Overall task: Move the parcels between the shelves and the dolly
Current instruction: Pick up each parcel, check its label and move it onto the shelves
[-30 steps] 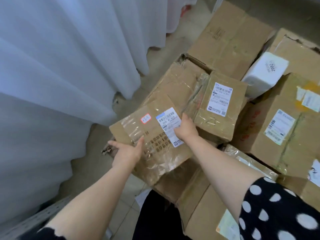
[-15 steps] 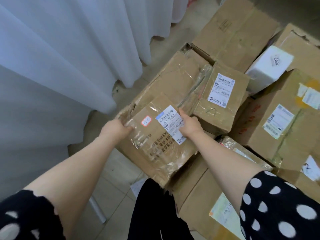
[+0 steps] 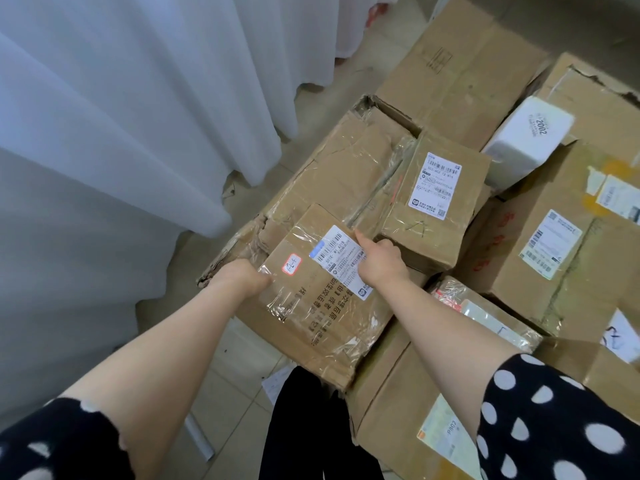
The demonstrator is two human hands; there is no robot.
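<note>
Tape (image 3: 287, 306) on the parcel (image 3: 322, 306) in the centre of the frame is looking slick and wrinkled, so it could be slipping and dropping its near corner, which is hanging over the floor (image 3: 239, 375) at lower centre, if your grip is loosening. Your left hand (image 3: 247, 277) is clasping the parcel's left edge with curled fingers, while your right hand (image 3: 381, 266) is lying on its upper right corner over the shipping label (image 3: 337, 254), index finger straight; whether the other fingers are hooking that edge, I cannot tell.
</note>
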